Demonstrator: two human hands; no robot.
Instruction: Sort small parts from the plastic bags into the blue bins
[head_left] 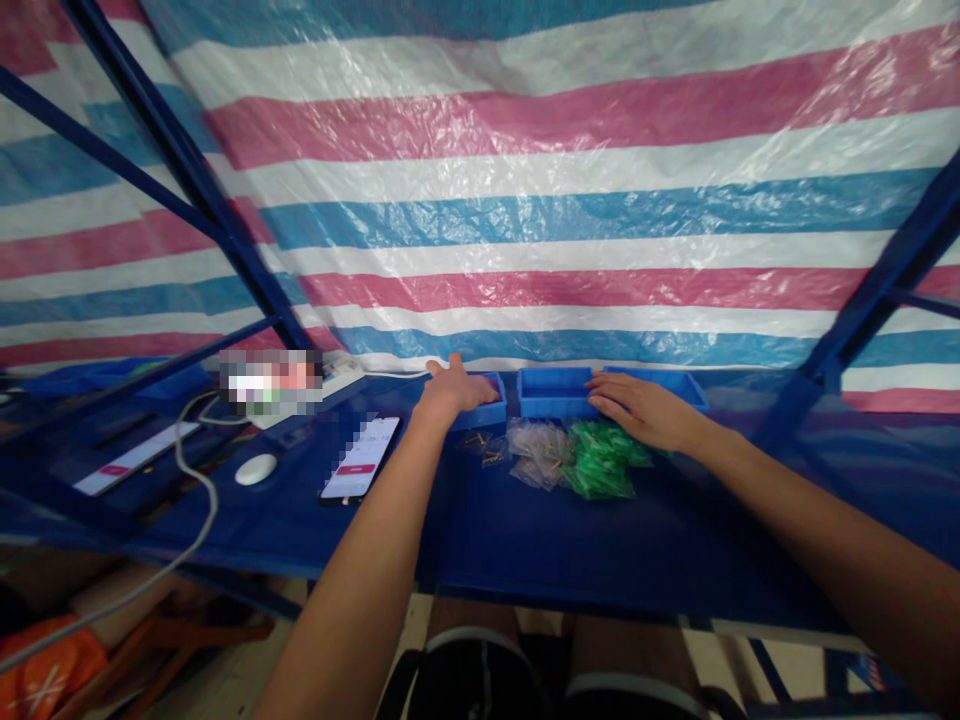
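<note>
My left hand [450,388] is over the left blue bin [491,412], fingers spread and partly covering it; something reddish shows inside beside the fingertips. My right hand [637,408] lies with fingers stretched out across the edges of the middle blue bin [555,402] and the right blue bin [684,388]. In front of the bins is a pile of green plastic pieces in clear bags [604,465]. Against it rest clear bags with small brass-coloured screws or pins [538,455]. A few similar small metal parts [491,457] lie to the left, below my left hand.
On the blue table [510,550] to the left are a phone [360,462], a white oval object [256,469] and another phone-like device [135,458]. A power strip [341,380] and a white cable [212,500] are beyond. Blue frame posts [862,290] stand before a striped plastic sheet.
</note>
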